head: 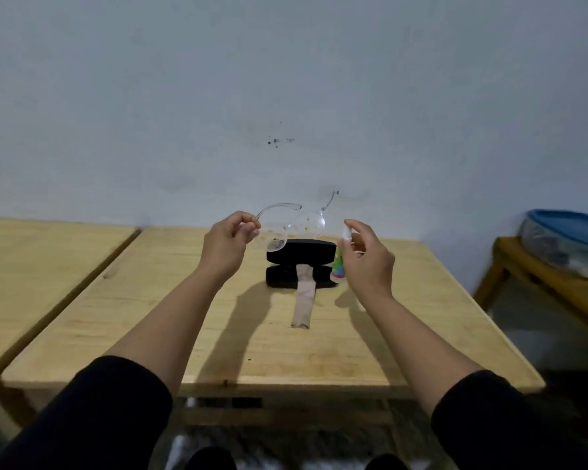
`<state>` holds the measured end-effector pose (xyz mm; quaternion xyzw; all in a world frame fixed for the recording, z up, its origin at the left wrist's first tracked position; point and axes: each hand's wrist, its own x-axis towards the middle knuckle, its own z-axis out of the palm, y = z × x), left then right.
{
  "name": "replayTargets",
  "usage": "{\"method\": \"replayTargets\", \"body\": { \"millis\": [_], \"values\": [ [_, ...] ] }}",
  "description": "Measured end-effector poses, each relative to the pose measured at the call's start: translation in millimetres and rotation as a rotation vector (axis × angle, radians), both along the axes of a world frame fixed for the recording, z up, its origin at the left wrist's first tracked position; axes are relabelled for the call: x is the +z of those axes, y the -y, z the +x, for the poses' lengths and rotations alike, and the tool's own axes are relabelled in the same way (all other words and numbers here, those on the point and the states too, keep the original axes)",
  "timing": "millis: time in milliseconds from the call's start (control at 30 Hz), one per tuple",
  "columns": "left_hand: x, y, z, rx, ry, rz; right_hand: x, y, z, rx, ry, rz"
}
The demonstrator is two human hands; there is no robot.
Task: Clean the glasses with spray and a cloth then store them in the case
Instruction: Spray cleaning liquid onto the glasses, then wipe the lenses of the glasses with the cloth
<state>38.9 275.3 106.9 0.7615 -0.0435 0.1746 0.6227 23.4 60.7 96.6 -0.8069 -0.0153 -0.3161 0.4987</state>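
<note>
Wooden worktop (pixel 238 337) lies below us, cloth (pixel 303 305) draped from the open case (pixel 297 266). Beyond, our left hand (pixel 225 246) pinches the spotted glasses (pixel 291 228) by one temple; right fingers (pixel 355 228) grip the spray bottle (pixel 339 261). That thin hold could slip, or the spray miss.

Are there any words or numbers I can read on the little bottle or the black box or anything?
No readable text anywhere.
Spray bottle: its colourful label is too blurred and partly hidden by the right hand.
Black case: no writing visible.
Glasses, held by the left hand: only yellowish specks, no letters.
</note>
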Motion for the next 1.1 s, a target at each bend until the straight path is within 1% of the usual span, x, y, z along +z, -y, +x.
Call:
{"method": "replayTargets", "body": {
  "millis": [167,333,433,533,667,800,967,1100],
  "values": [
    [-2,61,8,-0.110,0.041,0.097,10,76,-27,-0.201,0.023,-0.001],
    [-8,130,7,-0.254,0.047,0.095,1,154,-65,-0.385,-0.050,-0.002],
    [-12,165,4,-0.317,0.039,0.057,-10,187,-86,-0.424,-0.111,-0.016],
    [-18,191,3,-0.367,0.015,0.071,-22,207,-102,-0.465,-0.150,-0.043],
    [-24,213,2,-0.404,0.005,0.096,-38,220,-112,-0.476,-0.247,-0.122],
    [-27,225,2,-0.408,0.012,0.142,-51,228,-114,-0.440,-0.295,-0.174],
    [-28,228,3,-0.420,0.001,0.139,-53,231,-111,-0.343,-0.284,-0.220],
    [-28,227,3,-0.413,-0.001,0.130,-53,232,-110,-0.310,-0.301,-0.283]
  ]
}}
